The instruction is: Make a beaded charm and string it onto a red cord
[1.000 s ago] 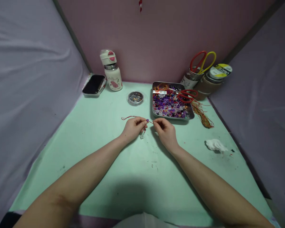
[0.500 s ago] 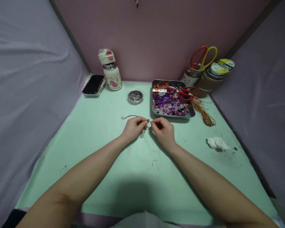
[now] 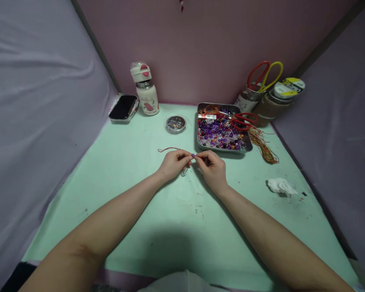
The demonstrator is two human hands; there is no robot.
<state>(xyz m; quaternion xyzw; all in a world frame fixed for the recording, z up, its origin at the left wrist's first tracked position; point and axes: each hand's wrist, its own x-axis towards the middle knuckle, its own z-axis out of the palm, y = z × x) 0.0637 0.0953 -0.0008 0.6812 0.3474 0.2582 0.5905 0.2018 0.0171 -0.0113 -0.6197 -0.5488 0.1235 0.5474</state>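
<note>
My left hand [image 3: 173,164] pinches a thin red cord [image 3: 170,149] whose loose end trails off to the left over the green table. A small purple bead [image 3: 193,155] sits on the cord between my two hands. My right hand [image 3: 212,167] pinches the cord's other end right beside the bead, fingers closed. A few clear beads [image 3: 183,173] hang on the cord under my left hand. Both hands rest just in front of the metal tray [image 3: 199,140] of purple, clear and dark beads.
Red scissors [image 3: 241,121] lie across the tray; orange cords [image 3: 263,148] spill to its right. Behind stand a small round tin [image 3: 175,123], a white bottle [image 3: 146,95], a phone [image 3: 123,108] and cups holding scissors [image 3: 263,77] and thread spools [image 3: 287,89]. A crumpled tissue [image 3: 280,186] lies at right.
My right hand has drawn closer to my left, so the fingertips now nearly meet at the purple bead. The view has shifted slightly.
</note>
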